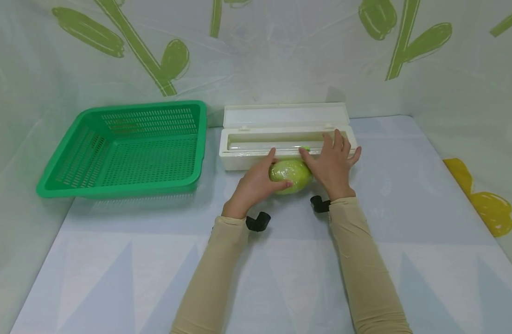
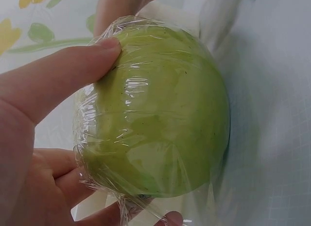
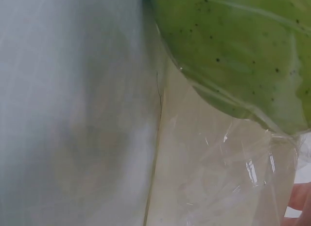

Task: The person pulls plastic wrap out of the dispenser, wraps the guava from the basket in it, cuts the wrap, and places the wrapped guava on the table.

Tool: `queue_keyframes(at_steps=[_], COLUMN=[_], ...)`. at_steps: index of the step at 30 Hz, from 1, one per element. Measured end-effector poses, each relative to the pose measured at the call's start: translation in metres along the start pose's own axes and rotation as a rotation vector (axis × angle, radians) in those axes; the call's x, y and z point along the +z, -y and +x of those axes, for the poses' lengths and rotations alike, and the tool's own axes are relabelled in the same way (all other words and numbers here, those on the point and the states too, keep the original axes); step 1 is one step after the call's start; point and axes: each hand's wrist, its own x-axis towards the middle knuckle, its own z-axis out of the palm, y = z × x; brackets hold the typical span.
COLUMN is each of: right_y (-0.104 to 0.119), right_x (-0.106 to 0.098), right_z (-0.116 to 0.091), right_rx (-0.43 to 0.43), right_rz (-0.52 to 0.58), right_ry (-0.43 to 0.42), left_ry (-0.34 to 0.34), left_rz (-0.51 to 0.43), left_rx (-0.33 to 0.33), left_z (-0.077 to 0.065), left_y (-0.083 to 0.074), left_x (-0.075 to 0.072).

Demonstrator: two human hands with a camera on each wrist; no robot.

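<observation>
A smooth green fruit [image 1: 295, 175] with small dark specks, wrapped in clear cling film [image 2: 136, 85], sits in front of a white cling film dispenser box [image 1: 243, 162]. My left hand [image 1: 256, 184] holds the fruit from its left side, thumb on the near face and fingers behind. Film stretches from the fruit to the box, as the right wrist view shows. My right hand [image 1: 333, 164] lies over the right part of the box with fingers spread, its thumb at a small green slider [image 1: 306, 148]. Inside the box lies the film roll [image 1: 264, 145].
The box's hinged lid [image 1: 285, 116] stands open toward the back. To the left is a green perforated basket [image 1: 156, 185] with raised sides. A hanging sheet with painted leaves [image 1: 89, 32] closes off the back of the table [image 1: 389, 185].
</observation>
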Motion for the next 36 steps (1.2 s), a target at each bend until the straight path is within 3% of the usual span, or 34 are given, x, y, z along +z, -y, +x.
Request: queue_keyframes(at_steps=[36], right_y=[-0.0036], right_x=[-0.0054], right_z=[-0.0008], right_rx=[-0.01], right_rz=[0.077], right_ry=[-0.009], left_ry=[0.014], left_rz=[-0.019], left_rx=[-0.004], left_z=[0.0007], left_y=[-0.0012], left_x=[-0.0006])
